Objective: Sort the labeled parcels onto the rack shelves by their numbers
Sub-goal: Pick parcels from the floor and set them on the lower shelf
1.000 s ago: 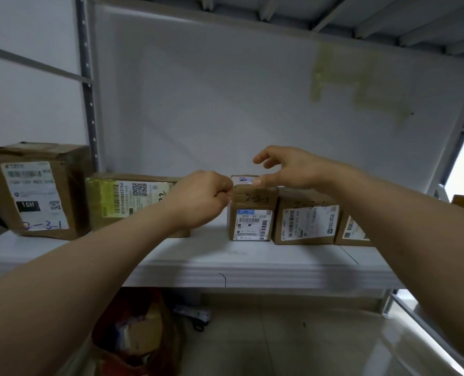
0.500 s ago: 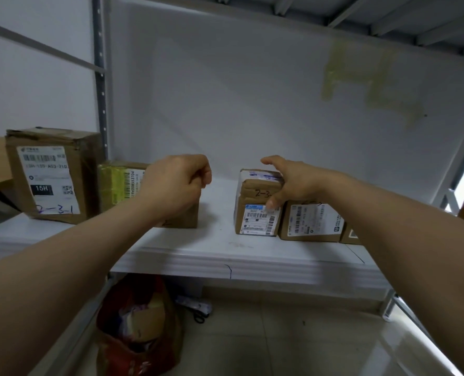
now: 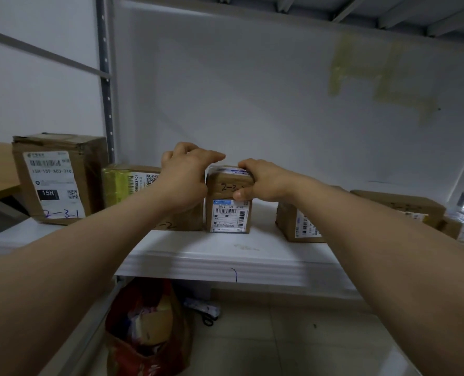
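A small brown parcel [image 3: 228, 213] marked "2-3-" stands upright on the white rack shelf [image 3: 225, 263]. My right hand [image 3: 262, 183] grips its top, fingers over the upper edge and thumb on the front. My left hand [image 3: 184, 177] is just left of it, fingers curled and thumb pointing right, in front of the right end of a yellow-taped parcel [image 3: 127, 185] whose marking ends in "-2". I see nothing held in that hand. A taller box marked "2-3-1" [image 3: 57, 180] stands at the far left.
More brown parcels [image 3: 298, 225] [image 3: 399, 204] sit in a row to the right on the same shelf. A grey rack upright [image 3: 106, 77] rises at the left. Under the shelf a red bag [image 3: 144, 329] of packets and a pair of scissors [image 3: 207, 318] lie on the tiled floor.
My right hand has slid the small parcel left, away from its right neighbour and up beside the yellow-taped one. My left hand rose and moved right toward it.
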Motion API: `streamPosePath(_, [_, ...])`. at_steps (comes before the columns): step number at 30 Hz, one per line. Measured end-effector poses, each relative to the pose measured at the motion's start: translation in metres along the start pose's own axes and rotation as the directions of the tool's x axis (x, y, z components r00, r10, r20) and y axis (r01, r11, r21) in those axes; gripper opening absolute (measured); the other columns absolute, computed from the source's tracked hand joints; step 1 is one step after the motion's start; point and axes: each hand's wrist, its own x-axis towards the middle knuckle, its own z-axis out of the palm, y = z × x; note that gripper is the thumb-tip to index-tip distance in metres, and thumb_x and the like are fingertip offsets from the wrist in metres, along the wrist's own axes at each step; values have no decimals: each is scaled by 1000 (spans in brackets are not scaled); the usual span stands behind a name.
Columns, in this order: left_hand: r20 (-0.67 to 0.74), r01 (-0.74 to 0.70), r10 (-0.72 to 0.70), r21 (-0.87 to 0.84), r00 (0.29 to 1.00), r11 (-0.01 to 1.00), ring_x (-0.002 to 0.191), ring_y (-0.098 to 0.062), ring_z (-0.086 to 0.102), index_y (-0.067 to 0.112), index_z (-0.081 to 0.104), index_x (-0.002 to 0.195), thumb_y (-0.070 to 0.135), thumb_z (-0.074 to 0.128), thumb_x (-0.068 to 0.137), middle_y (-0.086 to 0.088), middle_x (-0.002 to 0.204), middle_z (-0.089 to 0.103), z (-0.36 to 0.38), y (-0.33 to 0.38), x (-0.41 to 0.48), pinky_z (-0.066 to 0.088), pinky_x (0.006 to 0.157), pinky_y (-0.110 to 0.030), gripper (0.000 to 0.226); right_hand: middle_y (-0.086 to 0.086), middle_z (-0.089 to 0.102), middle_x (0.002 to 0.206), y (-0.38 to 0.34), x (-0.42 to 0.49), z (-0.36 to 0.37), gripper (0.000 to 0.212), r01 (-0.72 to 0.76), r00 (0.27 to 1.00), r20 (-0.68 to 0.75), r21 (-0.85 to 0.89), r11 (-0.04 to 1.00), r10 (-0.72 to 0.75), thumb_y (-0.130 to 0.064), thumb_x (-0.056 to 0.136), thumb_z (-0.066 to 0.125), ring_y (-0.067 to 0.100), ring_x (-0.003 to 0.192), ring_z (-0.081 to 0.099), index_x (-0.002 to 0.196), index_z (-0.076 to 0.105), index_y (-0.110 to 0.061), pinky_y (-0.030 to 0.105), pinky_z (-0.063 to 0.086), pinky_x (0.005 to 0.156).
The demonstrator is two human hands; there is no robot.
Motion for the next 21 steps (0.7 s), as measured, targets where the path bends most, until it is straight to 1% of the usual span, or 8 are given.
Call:
streamPosePath(4, [-15, 25, -25, 10, 1000, 1000, 139, -23, 24, 36, 42, 144, 5, 56, 85, 4, 143, 51, 1, -5, 0, 22, 107, -46, 69, 2, 58, 125, 0, -2, 3, 74, -27, 1000, -14, 21, 999, 28, -45, 81, 77, 23, 113, 56, 142, 41, -22, 44, 47, 102])
streamPosePath(8, [3, 48, -48, 13, 999, 999, 140, -23, 24, 33, 40, 146, 5, 56, 82, 2, 145, 49, 0, -2, -1, 21, 110, -47, 71, 2, 57, 130, -4, -5, 9, 85, -37, 997, -70, -51, 998, 34, -53, 77, 77, 26, 120, 53, 146, 35, -25, 46, 45, 103])
streamPosePath(10, [5, 48, -48, 46, 999, 998, 142, -24, 23, 31, 35, 149, 8, 58, 81, 1, 149, 45, -2, -3, -2, 20, 111, -47, 75, 4, 50, 142, -5, -7, 9, 97, -24, 997, -76, -77, 997, 18, -53, 75, 79, 28, 130, 45, 152, 26, -27, 47, 40, 108])
streamPosePath(13, [62, 74, -83, 137, 995, 988, 147, -25, 13, 28, 17, 155, 14, 63, 75, -1, 158, 28, -3, -16, -5, 12, 117, -50, 93, 7, 29, 158, -5, -14, 5, 114, -15, 992, -129, -63, 998, 7, -52, 69, 83, 32, 144, 27, 156, 13, -32, 48, 28, 115])
streamPosePath(15, [107, 79, -106, 233, 989, 969, 150, -23, 5, 28, 6, 157, 22, 66, 76, -1, 162, 17, -3, -30, -7, 4, 119, -52, 101, 7, 21, 161, -6, -17, 4, 117, -3, 986, -164, -98, 995, -13, -52, 67, 85, 31, 147, 20, 156, 11, -35, 47, 23, 116])
streamPosePath(17, [149, 83, -133, 303, 980, 949, 152, -22, 0, 26, 2, 157, 30, 66, 80, -2, 164, 11, 0, -44, -10, -1, 120, -54, 100, 6, 17, 163, -9, -18, 8, 116, 23, 986, -158, -149, 989, -47, -52, 68, 84, 30, 148, 17, 156, 10, -37, 45, 20, 117])
streamPosePath(19, [175, 69, -135, 342, 975, 937, 152, -21, 2, 26, 4, 157, 33, 66, 83, -1, 164, 11, 5, -52, -12, 0, 120, -54, 96, 6, 15, 164, -13, -16, 17, 114, 47, 988, -135, -183, 982, -73, -51, 70, 83, 30, 149, 16, 157, 10, -38, 45, 19, 118])
streamPosePath(21, [165, 43, -108, 355, 980, 934, 151, -22, 10, 27, 13, 155, 32, 67, 83, 0, 163, 17, 11, -54, -11, 4, 120, -53, 90, 6, 16, 164, -18, -13, 25, 111, 63, 989, -121, -192, 979, -88, -46, 72, 83, 30, 150, 16, 156, 11, -39, 46, 19, 118])
